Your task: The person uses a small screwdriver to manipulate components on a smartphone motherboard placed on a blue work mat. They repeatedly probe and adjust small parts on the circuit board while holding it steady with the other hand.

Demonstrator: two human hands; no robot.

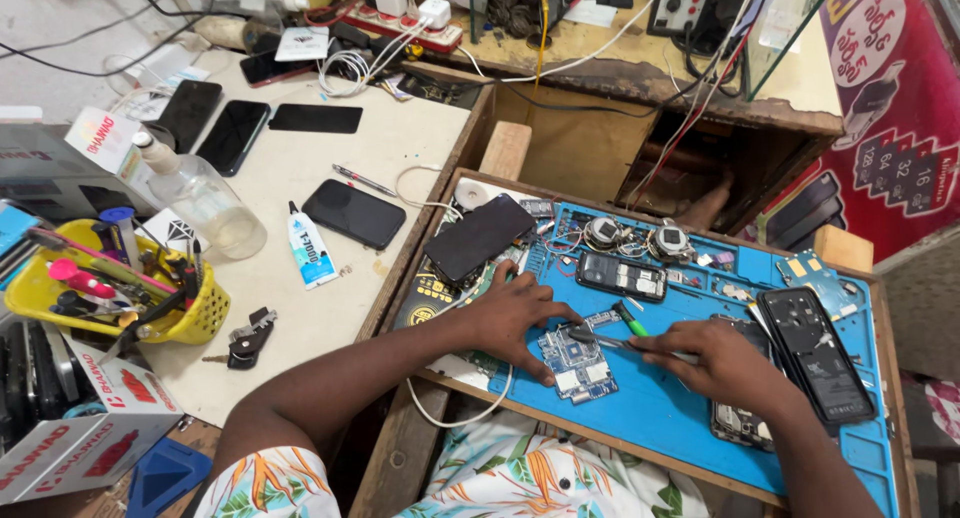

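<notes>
Lower centre: left hand point(515, 313) flat, steadying circuit board point(577, 361); right hand point(722, 363) clamped on tweezers point(600, 338). Step: probing board. Next needs fine tip placement.

A phone repair workshop is showing itself here — a blue silicone work mat point(690, 418) is lying across a worn wooden desk point(400, 458), carrying a bare circuit board point(578, 363), an opened phone shell point(818, 353) and small loose parts. Dark handsets point(232, 136) are waiting in a row on the white desk point(300, 308) beside a glue tube point(307, 246), a solvent bottle point(205, 203) and a yellow tool basket point(195, 323) — while chargers and cables are crowding a power strip point(400, 23).
</notes>
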